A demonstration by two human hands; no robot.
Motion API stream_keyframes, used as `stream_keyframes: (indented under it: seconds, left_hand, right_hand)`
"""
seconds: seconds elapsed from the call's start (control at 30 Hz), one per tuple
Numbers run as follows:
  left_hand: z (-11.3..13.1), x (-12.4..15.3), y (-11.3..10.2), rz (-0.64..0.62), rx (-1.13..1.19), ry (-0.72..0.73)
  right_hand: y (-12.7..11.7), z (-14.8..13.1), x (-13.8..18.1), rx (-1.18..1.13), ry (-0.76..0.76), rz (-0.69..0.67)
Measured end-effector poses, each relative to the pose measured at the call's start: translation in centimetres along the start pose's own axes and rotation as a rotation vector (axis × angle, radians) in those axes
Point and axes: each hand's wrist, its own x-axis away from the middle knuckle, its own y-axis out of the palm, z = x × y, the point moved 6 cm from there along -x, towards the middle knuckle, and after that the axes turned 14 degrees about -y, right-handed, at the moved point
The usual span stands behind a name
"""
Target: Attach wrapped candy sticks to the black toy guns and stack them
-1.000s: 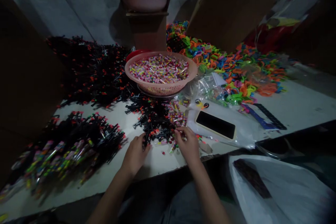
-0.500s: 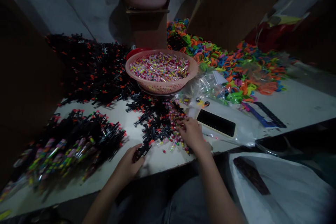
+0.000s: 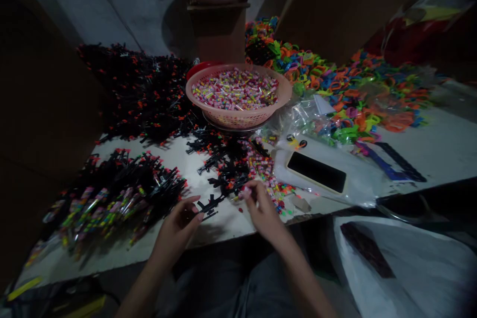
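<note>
Near the table's front edge, my left hand point(image 3: 178, 226) pinches a small black toy gun point(image 3: 210, 202) by one end, its other end pointing right. My right hand point(image 3: 264, 212) has thumb and fingers closed on a small pink candy tube point(image 3: 245, 192), just right of the toy gun and apart from it. Behind both hands lies a loose heap of black toy guns point(image 3: 227, 171) with orange-red tips. Beside that heap are scattered candy tubes point(image 3: 259, 161) and small coloured caps, partly behind my right hand.
A pink basket point(image 3: 194, 97) full of candy tubes stands behind. Toy guns with tubes attached point(image 3: 108, 208) lie at left, below a large black pile point(image 3: 141, 94). At right are a phone point(image 3: 316, 172), plastic bags point(image 3: 303, 114), coloured plastic pieces point(image 3: 346, 89) and a ruler-like strip point(image 3: 398, 161).
My right hand has come left and nearer, out of the scattered tubes with a pink one. My left hand has raised the toy gun slightly. The view has shifted a little.
</note>
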Motion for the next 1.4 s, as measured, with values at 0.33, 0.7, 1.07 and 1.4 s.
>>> stream_keyframes:
  seconds: [0.33, 0.7, 1.07, 1.4]
  left_hand:
    - [-2.7, 1.9, 4.8, -0.466, 0.201, -0.284]
    - [-0.8, 2.1, 4.3, -0.273, -0.035, -0.010]
    - [0.2, 2.6, 7.0, -0.294, 0.971, -0.466]
    - [1.2, 3.2, 6.0, -0.277, 0.907, -0.497]
  right_hand:
    - [4.1, -1.4, 1.8, -0.505, 0.103, -0.015]
    - [3.0, -1.6, 1.9, -0.592, 0.099, 0.012]
    - [2.3, -3.8, 3.3, -0.229, -0.236, 0.239]
    - [2.6, -3.0, 3.7, -0.174, -0.241, -0.020]
